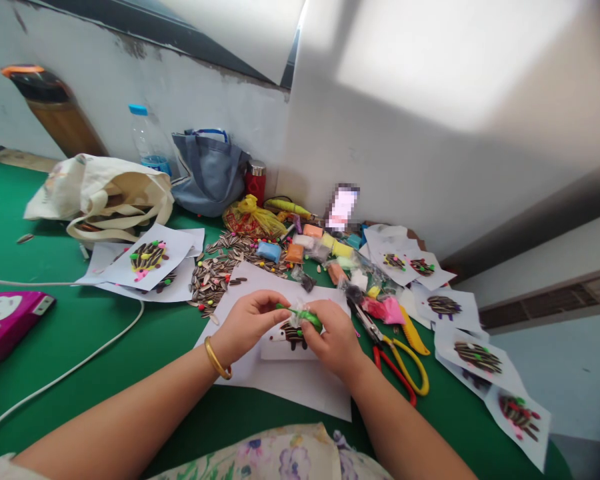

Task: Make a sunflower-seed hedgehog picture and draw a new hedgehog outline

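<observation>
My left hand and my right hand meet over a white sheet on the green table. Both pinch a small clear bag of green clay between them, fingers closed. Under the hands lies a paper with a hedgehog picture made of sunflower seeds. A gold bangle sits on my left wrist.
A pile of sunflower seeds and several small packets of coloured clay lie beyond the hands. Scissors and a yellow knife rest to the right. Finished hedgehog sheets line the right edge; bags, bottles and a white cable fill the left.
</observation>
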A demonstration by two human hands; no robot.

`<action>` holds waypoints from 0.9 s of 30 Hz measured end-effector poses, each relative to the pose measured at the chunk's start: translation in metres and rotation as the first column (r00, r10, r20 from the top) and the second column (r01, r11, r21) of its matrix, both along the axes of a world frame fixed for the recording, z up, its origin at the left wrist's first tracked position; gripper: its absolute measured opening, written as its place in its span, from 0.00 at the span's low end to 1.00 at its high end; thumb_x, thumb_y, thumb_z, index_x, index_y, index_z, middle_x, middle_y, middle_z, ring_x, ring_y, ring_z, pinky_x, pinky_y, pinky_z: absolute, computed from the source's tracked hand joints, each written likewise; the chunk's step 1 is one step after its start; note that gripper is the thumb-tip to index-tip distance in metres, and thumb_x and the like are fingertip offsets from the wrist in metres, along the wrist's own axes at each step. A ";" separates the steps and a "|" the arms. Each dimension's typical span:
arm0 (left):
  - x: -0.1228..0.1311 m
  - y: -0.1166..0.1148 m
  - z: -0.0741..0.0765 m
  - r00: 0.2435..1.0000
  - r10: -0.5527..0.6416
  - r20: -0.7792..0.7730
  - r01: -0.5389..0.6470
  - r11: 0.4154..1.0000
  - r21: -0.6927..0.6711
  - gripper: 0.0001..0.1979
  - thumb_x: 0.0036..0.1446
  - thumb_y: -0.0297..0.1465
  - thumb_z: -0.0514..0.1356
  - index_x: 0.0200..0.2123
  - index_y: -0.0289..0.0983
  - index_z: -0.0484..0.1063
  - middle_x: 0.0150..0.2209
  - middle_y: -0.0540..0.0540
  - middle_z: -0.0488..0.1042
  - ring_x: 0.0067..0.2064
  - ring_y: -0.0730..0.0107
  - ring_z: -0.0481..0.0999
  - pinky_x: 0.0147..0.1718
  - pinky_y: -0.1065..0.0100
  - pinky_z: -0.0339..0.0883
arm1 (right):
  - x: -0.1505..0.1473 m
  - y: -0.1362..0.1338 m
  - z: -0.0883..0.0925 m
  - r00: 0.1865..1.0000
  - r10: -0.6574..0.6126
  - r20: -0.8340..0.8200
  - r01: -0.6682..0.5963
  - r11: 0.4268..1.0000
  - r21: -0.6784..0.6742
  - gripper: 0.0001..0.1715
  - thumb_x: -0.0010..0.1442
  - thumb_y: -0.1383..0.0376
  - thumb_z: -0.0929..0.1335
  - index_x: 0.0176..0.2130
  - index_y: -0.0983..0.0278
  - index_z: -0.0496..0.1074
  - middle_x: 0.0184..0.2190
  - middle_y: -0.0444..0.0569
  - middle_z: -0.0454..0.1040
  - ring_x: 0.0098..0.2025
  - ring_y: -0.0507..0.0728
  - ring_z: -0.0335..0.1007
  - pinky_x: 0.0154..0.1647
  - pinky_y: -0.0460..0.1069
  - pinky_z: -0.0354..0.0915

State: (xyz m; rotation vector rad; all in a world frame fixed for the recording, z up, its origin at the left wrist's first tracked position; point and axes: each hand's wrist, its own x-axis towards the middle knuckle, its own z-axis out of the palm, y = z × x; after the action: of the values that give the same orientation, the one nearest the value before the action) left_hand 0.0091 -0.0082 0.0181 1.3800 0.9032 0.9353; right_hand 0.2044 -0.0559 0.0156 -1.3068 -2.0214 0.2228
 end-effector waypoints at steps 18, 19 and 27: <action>0.003 0.000 0.006 0.982 0.130 0.141 -0.120 0.990 -0.078 0.12 0.49 0.36 0.67 0.37 0.37 0.74 0.32 0.48 0.76 0.34 0.69 0.75 0.36 0.67 0.69 | 0.006 0.007 -0.010 0.984 -0.178 0.024 0.179 0.982 -0.064 0.11 0.61 0.61 0.64 0.43 0.63 0.68 0.36 0.50 0.74 0.39 0.59 0.70 0.40 0.52 0.63; 0.002 0.000 0.006 0.978 0.139 0.153 -0.125 0.987 -0.099 0.13 0.50 0.36 0.67 0.37 0.37 0.74 0.32 0.48 0.75 0.33 0.69 0.75 0.35 0.67 0.69 | 0.009 0.009 -0.011 0.974 -0.224 0.033 0.226 0.972 -0.061 0.11 0.61 0.62 0.64 0.43 0.63 0.68 0.36 0.50 0.74 0.38 0.59 0.69 0.40 0.52 0.63; 0.001 0.003 0.000 0.962 0.127 0.242 -0.058 0.961 -0.272 0.16 0.48 0.37 0.69 0.39 0.36 0.76 0.31 0.49 0.74 0.32 0.74 0.71 0.34 0.70 0.65 | 0.036 0.028 -0.018 0.861 -0.422 0.284 0.408 0.906 0.113 0.12 0.58 0.66 0.66 0.44 0.63 0.71 0.47 0.54 0.73 0.50 0.64 0.64 0.50 0.58 0.57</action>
State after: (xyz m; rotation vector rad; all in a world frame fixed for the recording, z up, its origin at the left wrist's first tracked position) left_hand 0.0099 -0.0050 0.0176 0.9717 0.8638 1.0011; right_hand 0.2402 -0.0274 -0.0029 -1.7949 -1.9068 -0.2427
